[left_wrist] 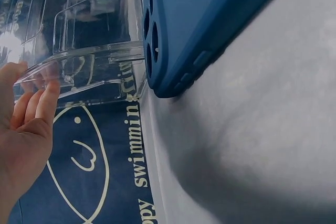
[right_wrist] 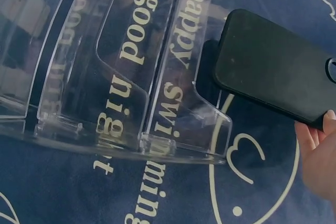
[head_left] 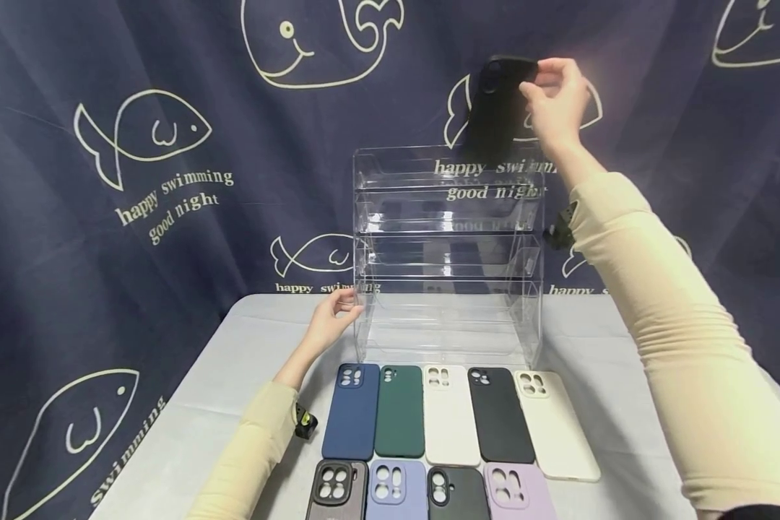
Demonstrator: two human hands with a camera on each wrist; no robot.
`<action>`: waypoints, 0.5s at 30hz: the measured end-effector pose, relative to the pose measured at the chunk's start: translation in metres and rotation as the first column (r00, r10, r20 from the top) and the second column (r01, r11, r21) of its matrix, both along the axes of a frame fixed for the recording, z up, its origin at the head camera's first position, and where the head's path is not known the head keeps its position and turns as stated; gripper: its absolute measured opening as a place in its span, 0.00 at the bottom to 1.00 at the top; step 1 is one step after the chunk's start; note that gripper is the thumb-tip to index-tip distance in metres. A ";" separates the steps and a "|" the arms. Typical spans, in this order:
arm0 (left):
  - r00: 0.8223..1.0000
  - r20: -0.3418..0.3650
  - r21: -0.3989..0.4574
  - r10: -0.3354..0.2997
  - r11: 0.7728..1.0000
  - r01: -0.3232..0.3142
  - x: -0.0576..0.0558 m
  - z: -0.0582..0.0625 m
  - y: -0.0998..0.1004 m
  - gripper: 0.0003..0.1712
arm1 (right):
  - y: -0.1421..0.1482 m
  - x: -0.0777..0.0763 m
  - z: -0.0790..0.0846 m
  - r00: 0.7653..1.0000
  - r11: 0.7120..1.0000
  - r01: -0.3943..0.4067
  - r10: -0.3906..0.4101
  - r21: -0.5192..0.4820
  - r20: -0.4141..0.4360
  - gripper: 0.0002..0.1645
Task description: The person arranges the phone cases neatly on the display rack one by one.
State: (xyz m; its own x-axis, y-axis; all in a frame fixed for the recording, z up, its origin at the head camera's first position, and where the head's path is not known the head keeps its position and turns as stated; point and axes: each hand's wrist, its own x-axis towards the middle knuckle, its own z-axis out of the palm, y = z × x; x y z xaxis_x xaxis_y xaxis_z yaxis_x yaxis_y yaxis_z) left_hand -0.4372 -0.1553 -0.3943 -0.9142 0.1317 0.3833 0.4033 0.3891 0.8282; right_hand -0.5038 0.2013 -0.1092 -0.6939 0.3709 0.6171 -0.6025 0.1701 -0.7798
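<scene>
High over the right part of a clear tiered display rack [head_left: 447, 230], my right hand [head_left: 559, 105] pinches a black phone case [head_left: 502, 108] by its upper side edge. In the right wrist view the lower end of the case [right_wrist: 273, 69] comes close to the top tier, and its camera cutout is partly out of frame. My left hand [head_left: 330, 319] grips the rack's left side panel. The left wrist view shows its fingers [left_wrist: 46, 103] seen through the clear plastic.
Phone cases lie in two rows before the rack: a blue case [head_left: 351, 412], green case [head_left: 399, 412], white case [head_left: 451, 415], black, cream case [head_left: 559, 426], then lavender and others, cut off below. A dark blue fish-print curtain [head_left: 169, 303] hangs behind the pale-covered table [head_left: 234, 361].
</scene>
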 end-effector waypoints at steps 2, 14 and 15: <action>1.000 -0.009 0.000 0.005 1.000 -0.005 0.000 0.000 -0.001 0.26 | -0.003 -0.006 -0.002 1.000 1.000 0.014 -0.014 0.025 0.002 0.16; 1.000 0.006 -0.006 -0.003 1.000 0.003 0.001 0.001 -0.001 0.23 | -0.007 -0.030 -0.018 0.994 0.999 -0.040 0.042 -0.025 0.101 0.16; 1.000 0.006 -0.005 -0.002 1.000 0.002 0.001 0.001 -0.001 0.22 | -0.007 -0.031 -0.018 0.991 0.997 -0.060 0.066 -0.049 0.118 0.16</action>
State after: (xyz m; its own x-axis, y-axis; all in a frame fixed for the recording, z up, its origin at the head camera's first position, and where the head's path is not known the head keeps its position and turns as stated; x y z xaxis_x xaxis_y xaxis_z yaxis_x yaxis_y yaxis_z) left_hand -0.4362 -0.1563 -0.3935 -0.9163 0.1357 0.3768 0.3989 0.3922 0.8289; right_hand -0.5343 0.1940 -0.1271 -0.7846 0.3500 0.5118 -0.5129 0.0973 -0.8529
